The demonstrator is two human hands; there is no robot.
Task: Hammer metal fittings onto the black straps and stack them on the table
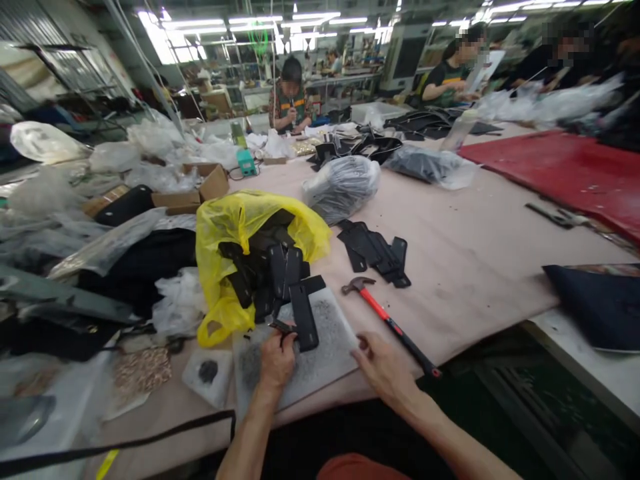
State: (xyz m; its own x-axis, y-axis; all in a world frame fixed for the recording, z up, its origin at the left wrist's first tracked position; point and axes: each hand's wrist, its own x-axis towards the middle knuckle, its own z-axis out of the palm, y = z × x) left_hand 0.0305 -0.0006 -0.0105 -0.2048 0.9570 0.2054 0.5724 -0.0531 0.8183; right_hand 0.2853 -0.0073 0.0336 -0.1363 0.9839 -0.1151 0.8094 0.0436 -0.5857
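My left hand (278, 361) is closed over the near left part of a whitish, scuffed board (334, 340). Its fingers pinch a small dark piece (283, 326), whose exact kind I cannot make out. Right beside it a flat black strap-like piece (305, 319) lies on the board. My right hand (387, 370) is at the board's right edge, fingers loosely curled and apart, with nothing visible in them. Beyond that hand lies a claw hammer (383, 313) with a red and black handle. More black pieces (285, 267) spill from a yellow plastic bag (220, 233).
A pile of black pieces (375, 250) lies behind the hammer. Farther back are a stuffed clear bag (343, 187) and a red sheet (565, 173). A small white block (207, 375) and copper-coloured bits (143, 373) sit at left. Several people work across the table.
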